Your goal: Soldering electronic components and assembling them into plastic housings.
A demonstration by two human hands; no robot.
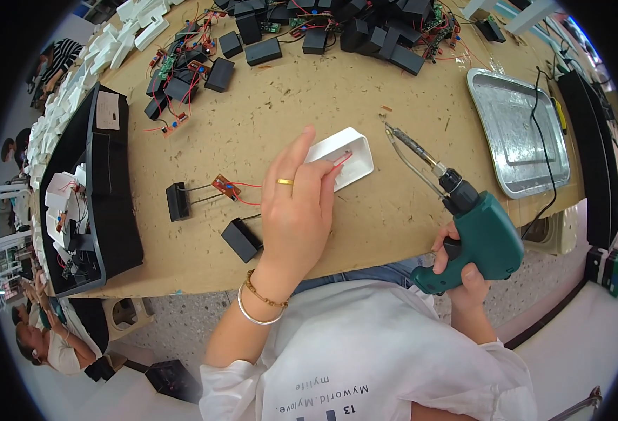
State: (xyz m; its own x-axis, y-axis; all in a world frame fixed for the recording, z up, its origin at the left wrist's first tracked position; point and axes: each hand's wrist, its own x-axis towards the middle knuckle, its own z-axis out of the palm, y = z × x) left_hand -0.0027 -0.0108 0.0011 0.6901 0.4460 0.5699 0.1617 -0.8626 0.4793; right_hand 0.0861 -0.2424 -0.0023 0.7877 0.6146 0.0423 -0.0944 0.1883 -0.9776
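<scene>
Right hand (pixel 469 284) grips soldering gun (pixel 493 235); left hand (pixel 296 210) reaches into white case (pixel 362 163), at its two o'clock.
Perhaps it pinches the red wire (pixel 343 161); contact is hidden. A slip toward eight o'clock could let the tip (pixel 388 129), if hot, burn hand or case.

Open white plastic case (pixel 358 165), rectangular, lying slantwise at centre, cavity visible, red wire (pixel 343 161) inside; its left portion is partly covered by the left hand (pixel 297 200). Soldering gun (pixel 493 233), green-bodied with black collar, gripped by the right hand (pixel 469 279) at near right, its metal tip directed far-left, clear of the case.
</scene>
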